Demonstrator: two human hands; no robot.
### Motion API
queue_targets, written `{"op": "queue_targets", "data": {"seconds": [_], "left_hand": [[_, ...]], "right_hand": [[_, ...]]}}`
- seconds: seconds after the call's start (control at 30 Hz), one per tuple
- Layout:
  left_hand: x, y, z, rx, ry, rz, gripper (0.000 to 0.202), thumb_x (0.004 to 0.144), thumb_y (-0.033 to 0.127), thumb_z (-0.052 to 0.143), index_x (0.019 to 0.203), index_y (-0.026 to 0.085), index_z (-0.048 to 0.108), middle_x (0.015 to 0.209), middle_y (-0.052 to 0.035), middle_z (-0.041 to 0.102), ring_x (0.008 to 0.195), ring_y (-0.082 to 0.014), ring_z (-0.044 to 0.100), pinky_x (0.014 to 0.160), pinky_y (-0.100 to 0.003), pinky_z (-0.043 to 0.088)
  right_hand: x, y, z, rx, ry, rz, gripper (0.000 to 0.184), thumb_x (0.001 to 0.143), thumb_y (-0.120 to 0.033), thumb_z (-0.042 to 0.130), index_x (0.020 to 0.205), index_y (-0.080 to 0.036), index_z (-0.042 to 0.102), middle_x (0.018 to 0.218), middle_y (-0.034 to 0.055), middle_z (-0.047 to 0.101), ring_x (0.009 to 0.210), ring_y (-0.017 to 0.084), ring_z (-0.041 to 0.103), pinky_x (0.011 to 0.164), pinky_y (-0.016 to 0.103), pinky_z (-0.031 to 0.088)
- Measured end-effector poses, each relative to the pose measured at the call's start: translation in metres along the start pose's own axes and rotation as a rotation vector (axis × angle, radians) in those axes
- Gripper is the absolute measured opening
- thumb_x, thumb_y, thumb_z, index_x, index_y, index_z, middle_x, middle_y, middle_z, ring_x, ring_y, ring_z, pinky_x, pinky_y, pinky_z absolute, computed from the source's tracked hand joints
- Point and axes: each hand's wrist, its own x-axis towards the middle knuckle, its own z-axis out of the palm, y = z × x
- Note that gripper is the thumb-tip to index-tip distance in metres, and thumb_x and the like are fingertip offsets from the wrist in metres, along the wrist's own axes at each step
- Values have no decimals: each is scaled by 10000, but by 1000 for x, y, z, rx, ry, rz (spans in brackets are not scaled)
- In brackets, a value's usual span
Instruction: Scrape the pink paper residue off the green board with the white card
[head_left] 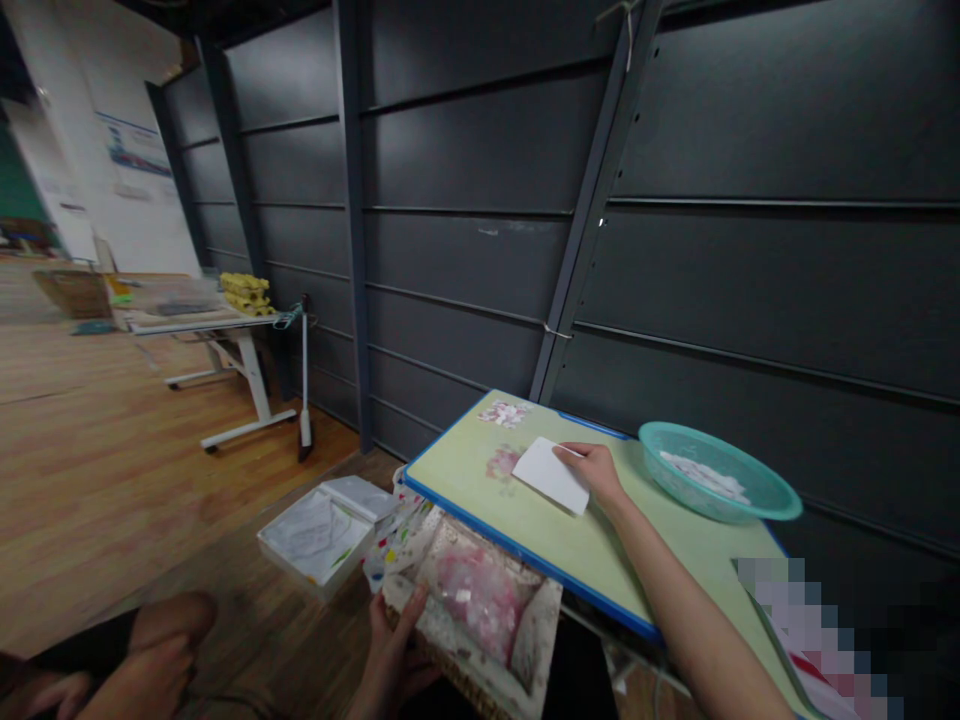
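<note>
My right hand pinches the near corner of a white sheet, thin and stiff like card or paper, over a pale yellow table top with a blue rim. My left hand grips the left edge of a worn, whitish box tucked against the table's near side. Inside that box lies a pink, crinkled bundle that looks like plastic wrapping. Beside the sheet is a faint pinkish floral patch, and a small pile of pink and white pieces lies at the far left corner.
A turquoise basin with white pieces stands on the table's right. Left of the table, an open white box rests low down. Another person's hand shows at lower left. Dark metal panels rise behind; a broom leans nearby.
</note>
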Motion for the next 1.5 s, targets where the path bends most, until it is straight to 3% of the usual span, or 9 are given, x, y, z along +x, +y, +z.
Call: {"op": "queue_targets", "data": {"seconds": [0.23,0.47,0.6,0.7,0.93,1.1,1.2,1.37,1.5], "left_hand": [[3,-1,-1,6,6,20,814,737,490,778,1394,307,333,1496,-189,466,931,-291,744,714,-443,646],[1,-1,1,6,8,-8,908,723,516,782,1459,335,283,1521,-195,443,956,-310,740,722,-483,638],[-1,0,1,28,-2,-17,890,736,558,753,1455,336,278,1501,-208,452,838,-283,758,716,-492,635],[-3,2,1,36,-19,-17,881,758,555,733,1461,349,243,1505,-206,439,767,-259,759,718,-496,635],[-6,5,3,13,-8,-31,846,765,522,741,1444,346,269,1502,-202,443,842,-275,757,721,-484,638],[-5,4,3,-1,-16,-12,853,748,536,754,1431,348,278,1501,-190,447,801,-252,758,697,-461,640],[-4,3,3,4,-16,-18,903,715,548,779,1437,360,270,1503,-188,446,773,-245,755,681,-461,639],[-5,3,2,16,-22,-14,856,742,555,752,1421,341,276,1504,-191,450,796,-247,756,697,-451,638],[-5,2,2,11,-36,-7,858,721,568,766,1404,356,292,1500,-171,465,823,-263,758,700,-465,639]], "right_hand": [[8,9,-18,-138,65,-2,376,607,-442,689,769,-130,821,808,139,784,733,284,698,586,310,461],[2,10,-7,0,-94,44,491,576,-506,725,816,-88,818,671,108,746,536,210,605,483,285,389],[3,11,-5,23,-11,42,495,563,-515,736,811,-95,817,717,117,759,572,213,618,492,282,394],[4,11,-6,12,-22,50,491,555,-514,736,805,-99,818,717,117,759,576,213,619,490,281,392],[0,4,-2,25,-32,35,494,561,-521,745,807,-99,818,726,120,764,582,219,626,491,281,399],[-6,-5,4,1,-107,24,454,579,-487,730,793,-97,819,699,114,756,563,204,608,485,275,390],[-7,-10,0,-10,-149,41,408,564,-439,735,762,-91,815,656,108,739,528,191,585,466,270,371],[-7,-12,-5,23,-82,37,407,577,-445,734,769,-96,815,674,98,741,543,188,589,479,267,389],[-7,-11,-6,-2,-139,63,387,568,-430,742,756,-99,813,627,83,723,513,180,570,460,262,373]]}}
